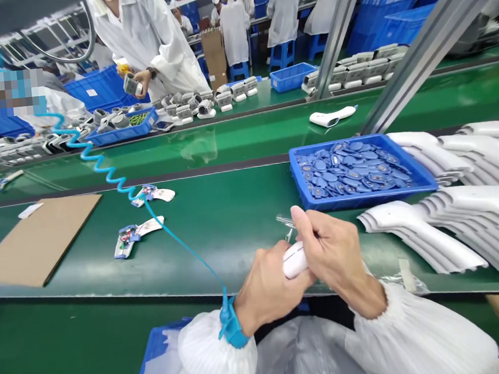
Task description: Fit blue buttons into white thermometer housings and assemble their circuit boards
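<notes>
My left hand (266, 288) is closed round a white plastic shell (293, 260), held just above the near edge of the green bench. My right hand (332, 249) presses on the same shell from the right, its thumb raised, and pinches a small clear film or piece (285, 222) that I cannot make out. A blue wrist strap (232, 327) circles my left wrist, and its coiled blue cord (111, 177) runs up to the left. White sleeves cover both forearms.
A blue tray (423, 185) of small blue parts stands ahead on the right, beside stacked white shells (451, 226). Two assembled pieces (137, 233) and a cardboard sheet (34, 240) lie on the left. A white thermometer-like device (333, 116) rides the belt. Co-workers in white coats stand beyond.
</notes>
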Tool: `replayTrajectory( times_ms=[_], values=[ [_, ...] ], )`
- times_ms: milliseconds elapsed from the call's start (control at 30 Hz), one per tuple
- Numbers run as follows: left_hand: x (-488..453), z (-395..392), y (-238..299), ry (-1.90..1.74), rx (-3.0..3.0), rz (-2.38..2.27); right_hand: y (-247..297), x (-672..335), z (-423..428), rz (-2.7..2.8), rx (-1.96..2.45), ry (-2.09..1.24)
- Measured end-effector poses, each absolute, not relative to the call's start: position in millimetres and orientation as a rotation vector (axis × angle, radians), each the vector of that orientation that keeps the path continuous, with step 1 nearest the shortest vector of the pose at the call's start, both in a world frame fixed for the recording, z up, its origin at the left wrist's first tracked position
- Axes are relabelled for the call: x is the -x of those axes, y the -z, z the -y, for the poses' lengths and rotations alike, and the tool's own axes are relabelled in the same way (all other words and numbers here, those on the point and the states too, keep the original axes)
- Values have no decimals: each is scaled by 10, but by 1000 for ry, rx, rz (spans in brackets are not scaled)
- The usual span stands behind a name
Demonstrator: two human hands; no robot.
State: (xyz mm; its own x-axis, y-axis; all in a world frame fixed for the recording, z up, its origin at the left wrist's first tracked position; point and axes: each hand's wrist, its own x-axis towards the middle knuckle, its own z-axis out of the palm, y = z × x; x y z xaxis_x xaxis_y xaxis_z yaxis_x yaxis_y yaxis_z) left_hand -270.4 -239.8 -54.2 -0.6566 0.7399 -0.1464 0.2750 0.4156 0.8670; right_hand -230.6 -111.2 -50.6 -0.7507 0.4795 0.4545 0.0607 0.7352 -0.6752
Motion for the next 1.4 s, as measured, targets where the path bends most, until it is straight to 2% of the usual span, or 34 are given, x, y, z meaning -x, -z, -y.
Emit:
replayTrajectory(
  times_ms=[133,200,333,433,633,800,933,1000,1100,1167,1233,1400],
  values=[
    [2675,2301,631,-1010,-983,-2327,560,2359,1164,2252,201,-737],
    [2707,2272,666,-969,-1041,-2398,585,2380,1145,2199,236,-814],
    [2782,2282,656,-1180,-936,-2213,551,2351,1019,2129,470,-1045],
    [2779,2279,662,-1198,-894,-2196,547,2327,968,2248,388,-1058],
    [2649,2206,737,-949,-977,-2411,612,2327,1089,2270,330,-807],
    [2796,2568,530,-903,-786,-2379,414,2400,588,2551,330,-972],
    [3065,2947,400,-814,-794,-2579,384,2703,-201,2660,345,-569],
    [3147,2975,411,-619,-932,-2716,441,2906,-444,2768,197,-434],
    [3176,2835,467,-110,-1174,-2750,524,3162,-537,2872,4,-412],
    [3178,2749,486,-10,-1208,-2724,549,3268,-515,2900,-39,-416],
    [3200,2750,480,-174,-1079,-2762,540,3315,-504,2897,-37,-436],
    [3285,2919,422,-960,-609,-2572,384,3151,-435,2783,106,-525]
  ],
)
